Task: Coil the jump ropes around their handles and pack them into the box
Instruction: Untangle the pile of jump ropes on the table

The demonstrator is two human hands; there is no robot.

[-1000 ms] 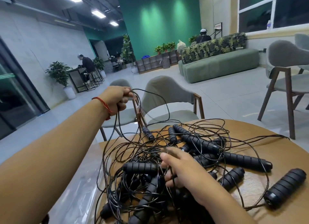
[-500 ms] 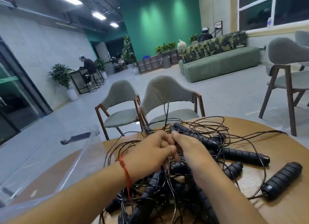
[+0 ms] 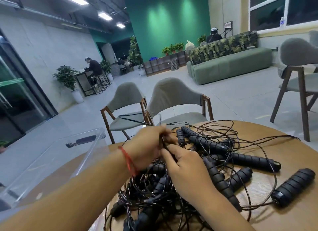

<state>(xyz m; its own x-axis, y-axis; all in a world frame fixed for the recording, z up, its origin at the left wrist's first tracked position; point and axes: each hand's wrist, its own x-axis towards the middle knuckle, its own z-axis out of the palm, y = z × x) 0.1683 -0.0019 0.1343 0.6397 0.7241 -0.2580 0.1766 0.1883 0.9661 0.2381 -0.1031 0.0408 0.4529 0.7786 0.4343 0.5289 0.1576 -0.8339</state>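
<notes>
Table [image 3: 289, 155]: tangled jump ropes [image 3: 254, 162], clear box [image 3: 82, 148]

The jump ropes [image 3: 216, 177] lie in one tangled pile on the round wooden surface [image 3: 296, 218]. Each rope is a thin black cord ending in cylindrical black handles with ringed ribs. The cords [image 3: 148, 194] loop loosely over and between the handles, and none is coiled. One thick handle [image 3: 294, 187] lies apart at 4 o'clock of the pile, with a cord trailing from its end. A long slim handle [image 3: 254, 162] lies at 3 o'clock. At 12 o'clock a few strands are lifted above the pile. The box [image 3: 56, 155], of transparent plastic, stands at 9 o'clock of the pile.
</notes>
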